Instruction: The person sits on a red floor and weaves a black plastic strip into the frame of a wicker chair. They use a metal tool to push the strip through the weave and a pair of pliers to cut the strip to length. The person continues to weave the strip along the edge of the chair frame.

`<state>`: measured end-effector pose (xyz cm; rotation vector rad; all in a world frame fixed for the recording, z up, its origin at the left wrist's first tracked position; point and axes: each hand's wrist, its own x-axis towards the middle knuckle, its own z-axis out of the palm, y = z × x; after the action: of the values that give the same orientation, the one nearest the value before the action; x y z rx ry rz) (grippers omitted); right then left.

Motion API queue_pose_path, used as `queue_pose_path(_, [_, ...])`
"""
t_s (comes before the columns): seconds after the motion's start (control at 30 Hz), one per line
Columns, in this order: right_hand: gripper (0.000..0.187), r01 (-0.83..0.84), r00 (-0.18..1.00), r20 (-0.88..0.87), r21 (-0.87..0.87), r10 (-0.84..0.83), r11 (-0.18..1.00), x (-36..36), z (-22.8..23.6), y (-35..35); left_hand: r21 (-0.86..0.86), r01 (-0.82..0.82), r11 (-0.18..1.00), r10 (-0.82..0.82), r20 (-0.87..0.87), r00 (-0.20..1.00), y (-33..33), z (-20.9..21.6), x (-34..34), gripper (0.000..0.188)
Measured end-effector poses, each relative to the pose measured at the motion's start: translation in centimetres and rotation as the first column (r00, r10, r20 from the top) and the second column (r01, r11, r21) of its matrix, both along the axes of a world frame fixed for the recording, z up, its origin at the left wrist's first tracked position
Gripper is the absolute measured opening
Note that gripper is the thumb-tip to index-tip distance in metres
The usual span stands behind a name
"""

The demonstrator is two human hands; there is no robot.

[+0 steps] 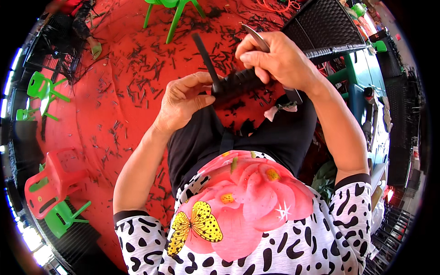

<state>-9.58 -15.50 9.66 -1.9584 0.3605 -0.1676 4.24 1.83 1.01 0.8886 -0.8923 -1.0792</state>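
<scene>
My left hand (185,98) is closed, thumb and fingers pinching the near end of a dark bar wrapped in black strip (238,83) above my lap. A flat black strip (205,57) sticks up and away from that end. Over the bar's other end is my right hand (277,59), its fingers wrapped round a knife (256,37). The curved metal blade points up to the left, and what looks like its dark handle comes out below my fist. A small pink and white scrap (277,111) lies by my right thigh.
Short black offcuts (137,85) litter the red floor (91,137). Black woven furniture (321,30) stands at the upper right, near a teal table (362,68). A green stool (174,13) is ahead; a red chair (48,183) and small green chairs (43,87) stand left.
</scene>
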Motion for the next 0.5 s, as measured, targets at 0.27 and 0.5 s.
queue_pose_path(0.27, [0.011, -0.040, 0.998, 0.045, -0.064, 0.043, 0.997, 4.9, -0.5, -2.8, -0.074, -0.230, 0.970, 0.230, -0.016, 0.973, -1.6, -2.4, 1.7, 0.042])
queue_pose_path(0.5, [0.009, -0.068, 0.998, -0.013, -0.045, 0.068, 0.997, 6.6, -0.4, -3.6, -0.072, -0.282, 0.957, 0.284, 0.025, 0.958, -2.3, -3.1, 3.1, 0.037])
